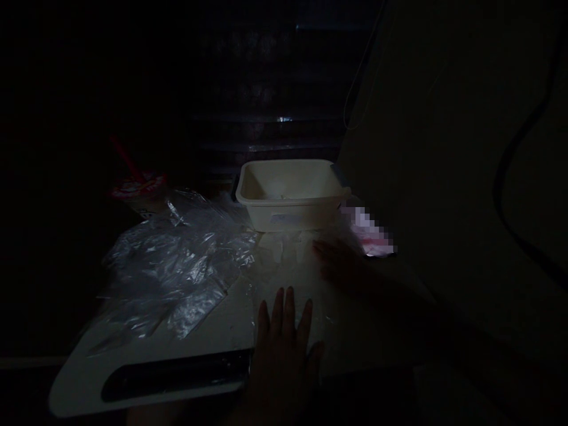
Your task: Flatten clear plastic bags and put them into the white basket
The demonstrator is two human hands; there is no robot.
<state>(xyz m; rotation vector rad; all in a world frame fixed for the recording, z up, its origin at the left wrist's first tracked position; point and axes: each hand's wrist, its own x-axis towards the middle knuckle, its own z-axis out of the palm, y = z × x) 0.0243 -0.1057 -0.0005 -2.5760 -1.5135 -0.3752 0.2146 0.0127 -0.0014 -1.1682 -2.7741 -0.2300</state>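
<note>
The left hand lies palm down over a clear plastic sheet spread on the pale worktop. Its fingers are extended and fanned apart, pointing towards the cream plastic tub, with the thumb out to the right; its grip is wide and holds nothing that can be seen. The right hand reaches in from the right, its fingertips near the far part of the sheet, just in front of the tub. It is so dark that I cannot tell whether its grip is wide or narrow, or whether it presses on the sheet

The sheet lies in front of the tub, between the tub and the left hand. The tub stands upright and open, with dark clips at its two ends and a small label on its front. To the left is a heap of crumpled clear plastic, with a cup behind it that has a red patterned lid and a red straw. A pink and white item, pixelated, lies to the right of the tub. A long dark slot runs along the worktop's near edge. Behind the tub are dark horizontal slats, and a thin looped cord hangs beside them
</note>
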